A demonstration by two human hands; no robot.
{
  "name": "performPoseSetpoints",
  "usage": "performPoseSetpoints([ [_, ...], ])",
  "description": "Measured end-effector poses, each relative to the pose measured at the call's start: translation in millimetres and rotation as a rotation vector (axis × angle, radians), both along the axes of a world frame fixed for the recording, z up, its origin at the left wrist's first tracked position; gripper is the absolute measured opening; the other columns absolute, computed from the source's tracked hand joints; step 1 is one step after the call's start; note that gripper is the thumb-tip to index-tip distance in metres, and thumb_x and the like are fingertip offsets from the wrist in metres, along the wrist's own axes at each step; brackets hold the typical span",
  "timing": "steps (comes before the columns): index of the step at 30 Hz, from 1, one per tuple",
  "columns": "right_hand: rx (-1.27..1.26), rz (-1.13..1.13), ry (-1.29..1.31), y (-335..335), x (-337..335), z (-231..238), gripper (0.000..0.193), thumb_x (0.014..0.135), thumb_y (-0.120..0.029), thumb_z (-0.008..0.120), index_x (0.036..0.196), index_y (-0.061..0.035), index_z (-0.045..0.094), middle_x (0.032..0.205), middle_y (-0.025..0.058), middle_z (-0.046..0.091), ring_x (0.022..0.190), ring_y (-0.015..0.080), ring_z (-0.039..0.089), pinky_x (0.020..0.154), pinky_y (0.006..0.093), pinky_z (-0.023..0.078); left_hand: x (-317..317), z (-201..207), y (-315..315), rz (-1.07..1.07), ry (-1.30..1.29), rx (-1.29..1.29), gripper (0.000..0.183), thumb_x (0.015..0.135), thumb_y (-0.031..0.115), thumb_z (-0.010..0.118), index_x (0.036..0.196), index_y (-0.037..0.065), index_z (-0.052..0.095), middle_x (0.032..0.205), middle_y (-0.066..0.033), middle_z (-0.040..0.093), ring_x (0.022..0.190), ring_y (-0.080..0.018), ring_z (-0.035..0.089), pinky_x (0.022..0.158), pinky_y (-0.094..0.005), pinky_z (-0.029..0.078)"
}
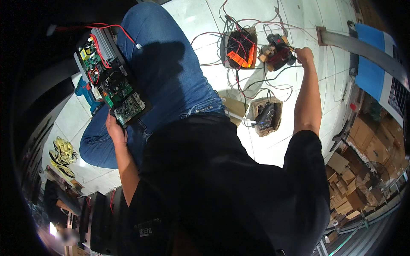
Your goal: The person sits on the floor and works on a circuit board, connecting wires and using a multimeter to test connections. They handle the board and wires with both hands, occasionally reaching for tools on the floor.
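An opened electronic unit (113,83), with green circuit boards, a finned metal heat sink and red wires, rests against my jeans-covered leg. My left hand (114,129) grips its lower corner, fingers partly hidden behind the board. Far to the right, my right hand (304,56) reaches out to the edge of a dark container of tools (278,55). Its fingers are closed, and what lies in them is too small to make out. Left of that container stands a box (230,51) with red and black cables and orange-handled tools.
Loose red and black wires spread over the white tiled floor. A smaller box (273,117) holds dark items. A teal power drill (88,94) lies beside my leg, and yellow-black coils (64,151) lie further left. Cardboard (344,187) is heaped at right. Another person (60,200) is at lower left.
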State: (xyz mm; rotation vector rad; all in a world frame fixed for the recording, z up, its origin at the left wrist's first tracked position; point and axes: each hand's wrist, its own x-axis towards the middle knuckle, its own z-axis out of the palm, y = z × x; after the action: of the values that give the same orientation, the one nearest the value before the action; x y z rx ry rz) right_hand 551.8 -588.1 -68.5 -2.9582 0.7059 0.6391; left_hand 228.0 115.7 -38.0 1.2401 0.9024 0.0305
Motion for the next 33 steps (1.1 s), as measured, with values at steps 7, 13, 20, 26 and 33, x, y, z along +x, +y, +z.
performPoseSetpoints([
  [7,-0.244,0.148,0.057,16.6,23.6,32.5,0.037,0.075,-0.032,0.061,0.089,0.0009,0.071,0.098,0.0255,0.067,0.096,0.0380,0.066,0.082,0.0423,0.052,-1.0,-5.2,3.3,0.032,-0.011,-0.003,0.034,0.098,0.013,0.042,0.124,-0.004,0.055,0.114,-0.0105,0.064,0.101,-0.0190,0.062,0.090,-0.0310,0.048],
  [13,-0.250,0.139,0.126,-20.7,23.2,28.9,0.036,0.076,-0.028,0.051,0.073,0.0033,0.069,0.072,0.0225,0.067,0.070,0.0351,0.069,0.071,0.0439,0.052,-5.7,-8.9,8.5,-0.035,0.019,0.057,0.028,0.097,0.016,0.043,0.118,-0.001,0.053,0.110,-0.0101,0.061,0.100,-0.0223,0.060,0.087,-0.0345,0.047],
  [20,0.122,-0.379,-0.271,-38.3,17.4,26.2,0.032,0.083,-0.025,0.046,0.084,0.0007,0.065,0.067,0.0125,0.056,0.055,0.0225,0.055,0.048,0.0394,0.045,-0.9,5.8,-2.2,0.058,0.074,0.026,0.034,0.096,0.009,0.039,0.124,-0.004,0.055,0.115,-0.0120,0.063,0.102,-0.0209,0.062,0.091,-0.0330,0.048],
  [26,-0.227,0.126,-0.116,-116.3,69.5,25.9,0.039,0.085,-0.027,0.044,0.088,0.0025,0.069,0.091,0.0241,0.069,0.086,0.0362,0.068,0.072,0.0461,0.050,2.4,-7.6,9.6,0.004,0.026,-0.007,0.033,0.096,0.010,0.040,0.122,-0.004,0.056,0.115,-0.0118,0.063,0.101,-0.0204,0.062,0.091,-0.0332,0.049],
  [33,0.433,-0.077,-0.444,6.8,39.1,79.3,0.045,0.092,-0.036,0.051,0.087,0.0061,0.066,0.082,0.0241,0.068,0.081,0.0355,0.068,0.071,0.0454,0.050,2.0,8.0,-5.8,0.076,0.136,0.157,0.033,0.097,0.011,0.039,0.121,-0.004,0.056,0.112,-0.0110,0.064,0.098,-0.0195,0.062,0.087,-0.0320,0.049],
])
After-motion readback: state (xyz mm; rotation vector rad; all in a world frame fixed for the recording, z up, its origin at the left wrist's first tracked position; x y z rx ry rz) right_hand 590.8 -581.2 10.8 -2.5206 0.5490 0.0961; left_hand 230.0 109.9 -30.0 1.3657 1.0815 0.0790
